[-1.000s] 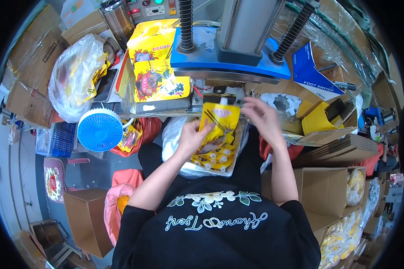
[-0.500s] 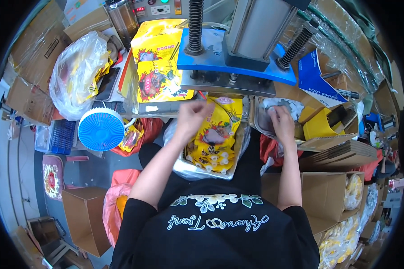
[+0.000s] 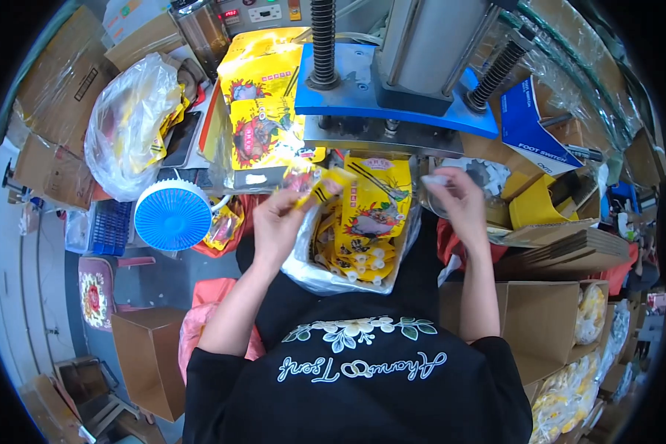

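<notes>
My left hand pinches a yellow printed pouch, raised at the left of the lined box. Between the thumb and fingers of my right hand is a small white piece, too small to make out fully. The two hands are apart. Between them, a flat yellow pouch lies over the back of the plastic-lined box. Several yellow pouches with white spouts are heaped at the box's near end. Just behind my right hand stands a clear tray with white pieces.
A blue-topped press with springs stands behind the box. Yellow pouches are stacked to its left. A blue fan and a clear bag stand at left. An open carton and flattened cardboard are at right.
My left hand has moved left and now holds up a yellow pouch. My right hand has lifted out of the tray with a white piece in its fingers.
</notes>
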A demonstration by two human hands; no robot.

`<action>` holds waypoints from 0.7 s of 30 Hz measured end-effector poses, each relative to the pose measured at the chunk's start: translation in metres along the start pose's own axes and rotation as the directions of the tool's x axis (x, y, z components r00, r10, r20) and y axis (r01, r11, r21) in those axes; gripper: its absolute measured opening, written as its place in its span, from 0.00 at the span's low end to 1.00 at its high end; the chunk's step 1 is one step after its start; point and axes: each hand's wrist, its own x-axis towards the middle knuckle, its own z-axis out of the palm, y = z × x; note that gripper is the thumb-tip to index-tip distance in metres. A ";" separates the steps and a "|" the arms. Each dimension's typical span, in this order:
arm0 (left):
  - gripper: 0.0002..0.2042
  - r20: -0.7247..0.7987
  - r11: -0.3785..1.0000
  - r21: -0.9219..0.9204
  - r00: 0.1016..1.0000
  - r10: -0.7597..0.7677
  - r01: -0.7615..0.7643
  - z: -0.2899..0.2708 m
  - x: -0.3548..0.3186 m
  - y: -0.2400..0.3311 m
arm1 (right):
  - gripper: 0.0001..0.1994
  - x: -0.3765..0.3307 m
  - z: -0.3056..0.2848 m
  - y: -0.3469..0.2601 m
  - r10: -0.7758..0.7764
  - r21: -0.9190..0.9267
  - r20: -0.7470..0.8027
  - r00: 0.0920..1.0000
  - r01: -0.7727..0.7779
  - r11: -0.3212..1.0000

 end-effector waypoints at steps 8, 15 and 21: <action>0.08 0.357 0.989 -0.017 0.925 -0.133 0.149 0.037 -0.041 -0.026 | 0.11 -0.010 0.041 -0.031 -0.047 -0.079 0.451 0.891 0.092 0.993; 0.14 0.351 0.886 -0.217 0.879 -0.322 0.410 0.064 -0.011 -0.007 | 0.13 0.010 0.019 0.010 -0.020 -0.056 0.054 0.998 0.023 0.998; 0.15 0.345 0.644 -0.519 0.827 -0.444 0.562 0.089 0.017 0.002 | 0.17 0.029 -0.056 0.072 -0.049 -0.464 -0.258 0.965 -0.079 0.882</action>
